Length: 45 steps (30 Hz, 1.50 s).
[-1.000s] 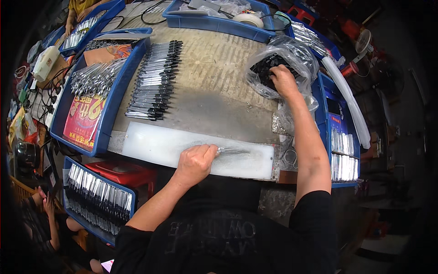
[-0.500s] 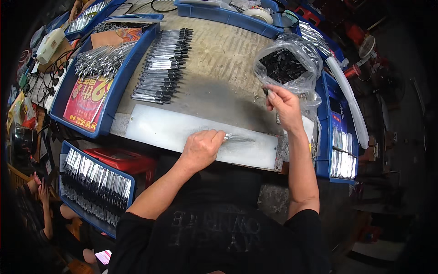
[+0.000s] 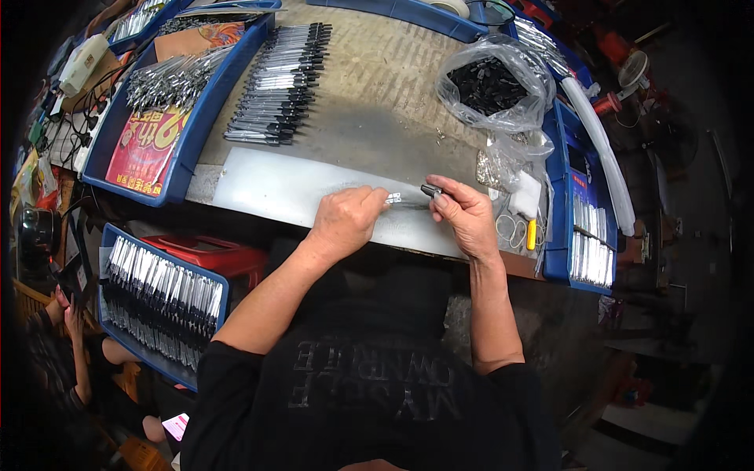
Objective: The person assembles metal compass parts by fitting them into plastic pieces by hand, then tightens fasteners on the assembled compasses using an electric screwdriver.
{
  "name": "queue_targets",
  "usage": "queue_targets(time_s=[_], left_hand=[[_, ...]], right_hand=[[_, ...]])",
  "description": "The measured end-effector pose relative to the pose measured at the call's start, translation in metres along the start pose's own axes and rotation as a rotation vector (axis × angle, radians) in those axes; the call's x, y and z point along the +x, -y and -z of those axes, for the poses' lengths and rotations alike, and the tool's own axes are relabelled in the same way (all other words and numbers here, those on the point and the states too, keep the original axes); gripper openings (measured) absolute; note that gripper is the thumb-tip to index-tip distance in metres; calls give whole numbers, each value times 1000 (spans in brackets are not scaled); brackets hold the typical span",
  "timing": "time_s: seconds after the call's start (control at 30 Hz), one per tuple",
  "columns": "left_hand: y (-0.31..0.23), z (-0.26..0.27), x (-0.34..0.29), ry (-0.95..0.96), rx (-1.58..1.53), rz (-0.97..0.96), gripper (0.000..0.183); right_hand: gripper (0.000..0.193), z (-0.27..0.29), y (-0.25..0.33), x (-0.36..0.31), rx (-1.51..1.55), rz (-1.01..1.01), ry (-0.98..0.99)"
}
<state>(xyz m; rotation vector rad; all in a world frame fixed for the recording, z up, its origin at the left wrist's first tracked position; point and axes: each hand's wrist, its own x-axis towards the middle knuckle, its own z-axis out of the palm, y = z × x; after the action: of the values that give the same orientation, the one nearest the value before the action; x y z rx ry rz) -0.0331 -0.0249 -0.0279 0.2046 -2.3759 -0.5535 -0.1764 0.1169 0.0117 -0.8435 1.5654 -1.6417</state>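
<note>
Clenching slim silver shafts (image 3: 393, 198), a worker's left hand (image 3: 345, 220) is poised over a long white board (image 3: 267, 180), the shaft ends jutting out toward the right; how many there are, I cannot tell from where I stand. Facing it, the right hand (image 3: 465, 216) has a small black piece (image 3: 430, 190) pinched between thumb and forefinger, its grip closed. The two loads are near but apart: the black piece lies just to the right of the shaft ends, its long axis mostly sideways, roughly in line with them. The right hand is also the nearer to a bag (image 3: 542, 77) of black parts (image 3: 491, 85).

The board is flat, smooth and milky, set along the near edge of a worn, stained tabletop (image 3: 369, 86). Thin, crinkled clear plastic forms the bag, its contents dark and jumbled. At left, a row of pens (image 3: 275, 86) lies side by side, glossy silver with black ends, next to a stiff plastic blue tray (image 3: 203, 118) heaped with loose metallic sticks (image 3: 173, 82). On the right sit a soft-looking white block (image 3: 525, 198) and a slim yellow handle (image 3: 532, 234).
</note>
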Motion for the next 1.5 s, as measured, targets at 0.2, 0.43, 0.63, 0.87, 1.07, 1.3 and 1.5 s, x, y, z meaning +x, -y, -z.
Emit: queue_targets(time_s=[0.2, 0.43, 0.63, 0.87, 1.07, 1.3, 1.5], left_hand=[[-10, 7, -4, -6, -37, -2, 10], [-17, 16, -6, -2, -41, -20, 13], [-23, 19, -8, -5, -52, -34, 15], [-26, 20, -10, 13, -45, -65, 16], [-28, 21, -10, 30, -29, -85, 16], [-32, 21, -12, 33, -26, -107, 17], [-33, 21, -12, -26, -35, -127, 21]], right_hand=[[27, -4, -3, -13, -75, 1, 8], [25, -9, -8, -26, -144, 31, -10], [18, -15, -10, -33, -223, 68, -47], [26, -20, -13, -33, -94, -64, -106], [27, -28, -7, -33, -74, -133, -120], [28, -35, -11, -37, 2, -145, -121], [25, -46, -5, -40, 17, -78, -163]])
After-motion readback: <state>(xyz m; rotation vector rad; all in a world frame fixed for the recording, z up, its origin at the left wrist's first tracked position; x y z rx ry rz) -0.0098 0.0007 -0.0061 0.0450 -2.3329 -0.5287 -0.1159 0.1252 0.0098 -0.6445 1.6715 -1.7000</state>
